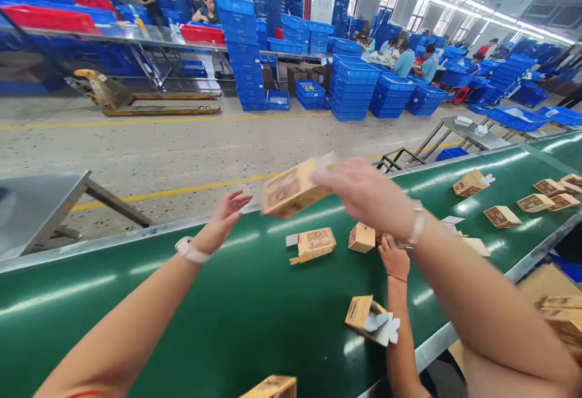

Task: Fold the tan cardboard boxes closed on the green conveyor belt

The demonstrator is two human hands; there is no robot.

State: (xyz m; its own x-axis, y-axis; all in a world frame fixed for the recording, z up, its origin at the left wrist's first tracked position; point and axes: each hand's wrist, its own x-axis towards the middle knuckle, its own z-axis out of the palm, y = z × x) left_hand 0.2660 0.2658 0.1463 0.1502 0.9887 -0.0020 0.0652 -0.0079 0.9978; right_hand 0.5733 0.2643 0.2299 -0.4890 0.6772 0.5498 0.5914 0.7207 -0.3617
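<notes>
Holding a carton (291, 193) at its left, above the conveyor (218, 319), the right hand (364, 192) grips 1 end, probably leaving the other free toward the empty, loosely spread left hand (222, 223).

Pallet jack (107, 96) near blue crates (242, 53)

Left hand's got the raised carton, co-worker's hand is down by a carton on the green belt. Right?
Wrong hand: the person's right hand has the raised carton; the left hand is open and apart from it. The head view shows this. The rest stands: the co-worker's hand is down by a carton on the green belt.
</notes>
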